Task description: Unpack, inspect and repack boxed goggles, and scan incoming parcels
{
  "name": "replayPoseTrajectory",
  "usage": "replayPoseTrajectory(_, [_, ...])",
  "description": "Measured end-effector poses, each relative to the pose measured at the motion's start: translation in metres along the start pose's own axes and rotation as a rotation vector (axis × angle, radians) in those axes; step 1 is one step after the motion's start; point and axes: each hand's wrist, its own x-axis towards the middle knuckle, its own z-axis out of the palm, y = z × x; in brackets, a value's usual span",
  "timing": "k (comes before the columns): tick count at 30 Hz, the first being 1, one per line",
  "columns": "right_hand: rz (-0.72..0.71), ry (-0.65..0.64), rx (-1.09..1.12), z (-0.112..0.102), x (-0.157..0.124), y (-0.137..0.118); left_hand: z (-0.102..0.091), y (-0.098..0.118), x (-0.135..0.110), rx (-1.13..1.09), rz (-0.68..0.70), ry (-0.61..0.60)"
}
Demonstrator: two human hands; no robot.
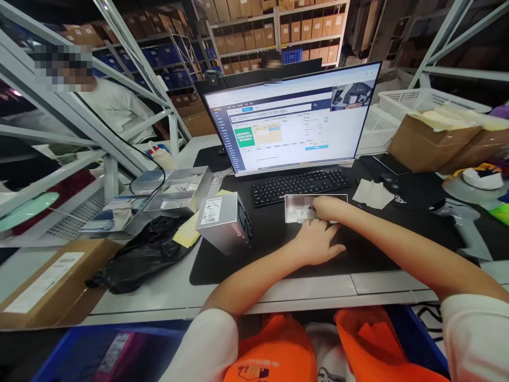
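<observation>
A shallow clear-edged box (293, 208) with a small white label lies on the black desk mat (274, 260), just in front of the keyboard. My left hand (316, 243) is flat at its near edge, fingers stretched forward and thumb out to the right. Over the box, the fingers of my right hand (326, 208) are curled in; whatever they pinch is hidden. To the left stands a silver carton (221, 225) with a label on top and a dark picture on its side. A crumpled white paper (373, 194) lies to the right of my right hand.
Behind my hands are a black keyboard (300, 185) and a lit monitor (286, 122). A barcode scanner (463, 225) is at right. Left are a black plastic bag (147, 254), a brown box (55, 286) and clear trays (175, 193). A person (115, 106) is beyond the metal frame.
</observation>
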Motion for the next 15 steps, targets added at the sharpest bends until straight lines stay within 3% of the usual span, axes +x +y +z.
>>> replayPoseTrajectory(2, [-0.003,0.031,-0.021,-0.001,-0.015,-0.004,0.000,0.000,0.000,-0.002,0.005,0.001])
replayPoseTrajectory(4, [-0.034,0.147,0.001,-0.001,-0.040,-0.001,0.000,-0.001,0.000,0.001,0.011,0.012])
replayPoseTrajectory(7, [-0.037,0.539,0.189,0.009,-0.088,0.031,0.000,-0.002,0.000,-0.001,0.012,0.025])
replayPoseTrajectory(9, [0.122,0.779,0.332,0.023,-0.112,0.075,0.001,-0.001,0.000,-0.005,0.013,0.025])
replayPoseTrajectory(10, [0.220,0.804,0.409,0.033,-0.120,0.101,0.000,-0.001,0.000,-0.006,0.013,0.023])
replayPoseTrajectory(12, [0.388,0.711,0.536,0.057,-0.128,0.155,0.000,0.000,0.000,-0.010,0.010,0.013])
replayPoseTrajectory(15, [0.501,0.635,0.454,0.086,-0.126,0.209,0.000,0.000,0.001,-0.020,0.003,0.002])
